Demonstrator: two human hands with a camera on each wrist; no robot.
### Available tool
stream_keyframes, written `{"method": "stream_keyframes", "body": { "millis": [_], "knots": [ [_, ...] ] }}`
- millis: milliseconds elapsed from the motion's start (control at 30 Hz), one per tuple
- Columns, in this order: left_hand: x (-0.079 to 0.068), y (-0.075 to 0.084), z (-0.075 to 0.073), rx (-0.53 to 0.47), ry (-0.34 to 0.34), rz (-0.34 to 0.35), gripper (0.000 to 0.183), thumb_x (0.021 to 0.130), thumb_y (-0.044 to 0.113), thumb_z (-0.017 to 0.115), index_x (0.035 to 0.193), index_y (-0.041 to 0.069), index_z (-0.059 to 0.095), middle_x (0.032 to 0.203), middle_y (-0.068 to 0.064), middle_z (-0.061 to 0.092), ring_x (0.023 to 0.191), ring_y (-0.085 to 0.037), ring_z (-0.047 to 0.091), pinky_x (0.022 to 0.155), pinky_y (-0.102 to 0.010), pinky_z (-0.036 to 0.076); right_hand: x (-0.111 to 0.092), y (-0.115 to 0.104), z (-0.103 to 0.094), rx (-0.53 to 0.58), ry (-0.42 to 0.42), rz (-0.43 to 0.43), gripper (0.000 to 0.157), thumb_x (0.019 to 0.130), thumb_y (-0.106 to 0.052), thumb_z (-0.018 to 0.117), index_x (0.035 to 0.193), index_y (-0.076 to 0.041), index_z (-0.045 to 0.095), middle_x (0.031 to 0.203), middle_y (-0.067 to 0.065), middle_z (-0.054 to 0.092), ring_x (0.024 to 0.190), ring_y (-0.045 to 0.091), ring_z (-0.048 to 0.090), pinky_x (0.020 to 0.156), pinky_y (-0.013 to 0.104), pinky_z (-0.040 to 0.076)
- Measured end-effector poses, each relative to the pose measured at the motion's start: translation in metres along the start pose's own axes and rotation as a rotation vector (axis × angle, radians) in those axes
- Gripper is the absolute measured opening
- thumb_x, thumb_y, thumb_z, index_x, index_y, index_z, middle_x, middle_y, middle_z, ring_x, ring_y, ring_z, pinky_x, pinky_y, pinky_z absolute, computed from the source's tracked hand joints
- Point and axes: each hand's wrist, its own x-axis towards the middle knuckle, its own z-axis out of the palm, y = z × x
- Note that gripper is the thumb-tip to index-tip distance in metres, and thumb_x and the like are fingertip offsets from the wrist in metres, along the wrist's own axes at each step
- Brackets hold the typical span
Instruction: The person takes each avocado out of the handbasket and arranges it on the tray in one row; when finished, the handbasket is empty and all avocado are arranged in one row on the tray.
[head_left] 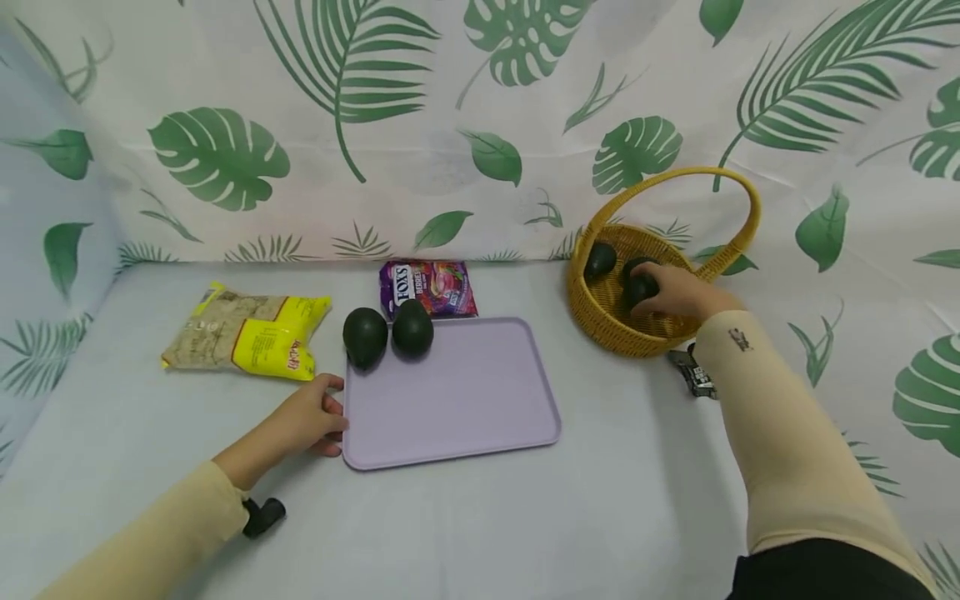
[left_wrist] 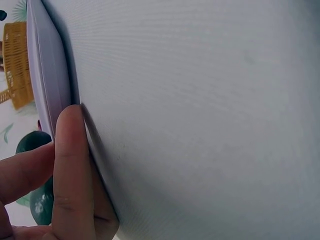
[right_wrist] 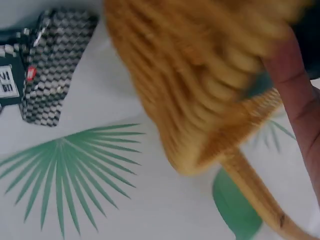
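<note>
Two dark green avocados lie side by side at the back left corner of a lilac tray. My left hand is at the tray's left edge, its fingertips touching the rim. In the left wrist view, its extended fingers meet the tray's side. At the right, my right hand reaches into a wicker basket and grips an avocado there. Another avocado rests in the basket, left of that hand. The right wrist view shows the basket wall close up.
A yellow and clear bag of pale food lies left of the tray. Behind the tray is a purple Fox's candy packet. A black checkered packet lies beside the basket, partly under the right forearm. The basket's tall handle arches over it.
</note>
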Motion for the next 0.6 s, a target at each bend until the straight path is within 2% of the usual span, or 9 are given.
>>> {"method": "stream_keyframes", "body": {
  "millis": [233,300,400,500,600],
  "knots": [
    [0.001,0.002,0.003,0.02,-0.008,0.004,0.065,0.092,0.0,0.063,0.146,-0.002,0.027,0.1,-0.017,0.049,0.079,-0.024,0.059,0.064,-0.032,0.061,-0.053,-0.026,-0.014,0.01,0.173,-0.098,0.076,0.089,-0.041,0.073,0.148,-0.012,0.035,0.147,0.028,0.033,0.131,0.05,0.035,0.102,0.071,0.035],
    [0.003,0.002,0.004,0.015,-0.012,0.002,0.065,0.092,0.0,0.063,0.146,-0.001,0.028,0.101,-0.017,0.049,0.08,-0.024,0.059,0.064,-0.032,0.062,-0.067,-0.039,-0.015,0.017,0.215,-0.146,0.074,0.088,-0.038,0.074,0.148,-0.014,0.036,0.147,0.026,0.033,0.127,0.048,0.039,0.099,0.07,0.038],
    [0.006,0.003,0.006,0.009,-0.023,0.003,0.065,0.092,0.001,0.063,0.147,0.0,0.028,0.102,-0.017,0.049,0.081,-0.024,0.059,0.065,-0.032,0.062,-0.081,-0.065,-0.009,0.057,0.277,-0.247,0.071,0.087,-0.028,0.077,0.146,-0.018,0.04,0.147,0.02,0.034,0.114,0.039,0.05,0.091,0.06,0.048],
    [0.006,0.003,0.006,0.01,-0.03,0.002,0.065,0.092,0.001,0.063,0.147,0.0,0.028,0.103,-0.018,0.049,0.081,-0.024,0.06,0.066,-0.032,0.062,-0.074,-0.101,0.014,0.084,0.292,-0.41,0.07,0.084,-0.02,0.08,0.144,-0.017,0.044,0.146,0.017,0.037,0.104,0.031,0.057,0.082,0.046,0.055],
    [0.005,0.003,0.002,0.027,-0.022,-0.005,0.065,0.092,0.0,0.063,0.146,-0.001,0.027,0.102,-0.018,0.049,0.079,-0.024,0.06,0.065,-0.032,0.062,-0.051,-0.14,0.049,0.094,0.229,-0.566,0.069,0.084,-0.019,0.08,0.143,-0.017,0.045,0.146,0.016,0.037,0.108,0.029,0.057,0.079,0.039,0.057]
  ]
}}
